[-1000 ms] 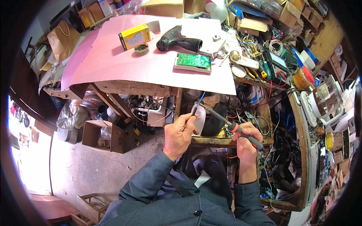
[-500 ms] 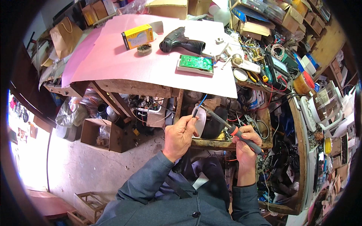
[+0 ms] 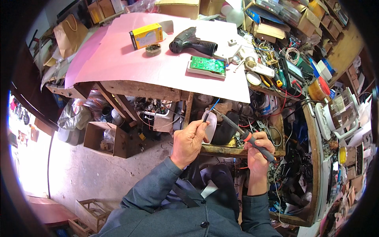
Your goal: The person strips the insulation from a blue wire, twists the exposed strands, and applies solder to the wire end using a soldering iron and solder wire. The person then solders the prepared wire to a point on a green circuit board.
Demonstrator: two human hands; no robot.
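Note:
My left hand (image 3: 186,143) is closed in a pinch, thumb against fingers, on a thin blue wire (image 3: 214,104) whose lower part is dark. The wire points up and to the right over an open drawer. In my right hand (image 3: 258,156) is a soldering iron (image 3: 248,137) with a black handle and a red-orange band. Its metal tip slants up and left and ends close beside the wire; whether they touch I cannot tell. On the bench beyond lies a green circuit board (image 3: 207,64) in a white casing, with a blue wire at its right end.
A pink sheet (image 3: 106,59) covers the bench, carrying a black power drill body (image 3: 193,42), a yellow box (image 3: 146,36) and a small round tin (image 3: 153,49). The wooden drawer (image 3: 241,152) below holds scissors and parts. A cardboard box (image 3: 104,138) stands on the floor.
The soldering iron's tip has shifted slightly right, a little away from the wire. Both hands keep their grips. The whole view has moved slightly.

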